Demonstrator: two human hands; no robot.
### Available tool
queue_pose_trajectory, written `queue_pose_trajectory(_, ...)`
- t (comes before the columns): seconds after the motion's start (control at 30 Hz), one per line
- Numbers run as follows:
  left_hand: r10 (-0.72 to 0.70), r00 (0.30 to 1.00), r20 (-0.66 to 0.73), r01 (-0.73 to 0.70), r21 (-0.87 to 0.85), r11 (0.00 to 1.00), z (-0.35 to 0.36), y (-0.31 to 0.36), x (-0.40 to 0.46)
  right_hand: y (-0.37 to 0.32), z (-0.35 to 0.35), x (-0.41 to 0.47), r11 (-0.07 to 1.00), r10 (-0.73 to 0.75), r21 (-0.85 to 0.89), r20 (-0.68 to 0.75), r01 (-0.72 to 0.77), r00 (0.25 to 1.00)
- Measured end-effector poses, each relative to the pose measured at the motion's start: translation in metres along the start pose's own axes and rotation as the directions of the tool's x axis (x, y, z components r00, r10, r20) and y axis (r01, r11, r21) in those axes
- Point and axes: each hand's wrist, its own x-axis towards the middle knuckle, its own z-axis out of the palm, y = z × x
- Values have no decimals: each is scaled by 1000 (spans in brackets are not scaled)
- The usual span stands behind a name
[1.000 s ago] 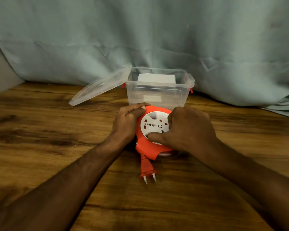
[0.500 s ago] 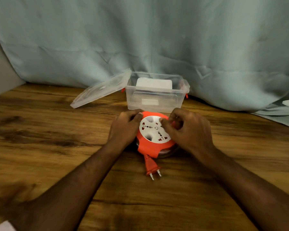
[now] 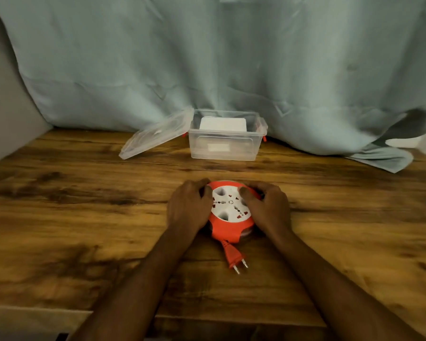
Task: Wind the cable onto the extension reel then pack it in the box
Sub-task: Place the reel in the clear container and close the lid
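Note:
An orange extension reel with a white socket face lies flat on the wooden table. My left hand grips its left rim, fingers curled over the edge. My right hand grips the right rim, thumb resting on the white face. The orange plug sticks out from the reel's near side onto the table on a short length of cable; the rest of the cable is out of sight. A clear plastic box stands open behind the reel with a white item inside.
The box's clear lid hangs open to the left, leaning down to the table. A pale blue cloth drapes behind and spills onto the table at the right. The table's front edge is close to me.
The view has pulled back and up, so the reel looks farther from the box. My right hand has shifted from the white face to the reel's right rim. The plug stays out.

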Motion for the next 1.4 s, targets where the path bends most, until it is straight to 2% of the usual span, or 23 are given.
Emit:
queue_pose_trajectory(0.1,26,1000,-4,-26,16,1000,-6,-4,-27,2,-9,-24,998,25,63,3,-25,1000)
queue_pose_trajectory(0.3,100,994,-50,-97,59,994,-17,-16,-71,5,-24,-72,996,-62,57,-2,62,998)
queue_pose_trajectory(0.43,43,998,-39,-44,-20,999,-22,-14,-67,11,-21,-64,986,-37,161,14,34,999)
queue_pose_trajectory(0.53,17,998,-67,-22,-83,996,-28,-13,-49,16,-16,-37,995,-22,96,-16,23,1000)
queue_pose_trajectory(0.6,-74,996,-45,64,-204,977,-21,-23,-18,21,-14,-6,993,11,115,-29,-8,1000)
queue_pose_trajectory(0.67,-196,979,49,196,-454,869,-14,-31,23,26,-9,28,983,48,180,-43,-39,998)
queue_pose_trajectory(0.73,-250,964,88,251,-606,755,-4,-33,59,27,2,63,959,79,277,-68,-57,995)
queue_pose_trajectory(0.87,-197,978,60,193,-606,772,19,-24,112,15,29,114,887,103,458,-84,-53,991)
queue_pose_trajectory(1.0,-130,987,99,162,-481,861,34,-27,135,7,49,140,846,101,530,-53,-57,994)
queue_pose_trajectory(1.13,-104,987,120,153,-542,827,29,-27,132,5,54,145,845,34,534,-20,-18,999)
queue_pose_trajectory(1.4,-78,983,168,163,-583,796,1,-25,89,5,28,106,808,12,589,-20,2,1000)
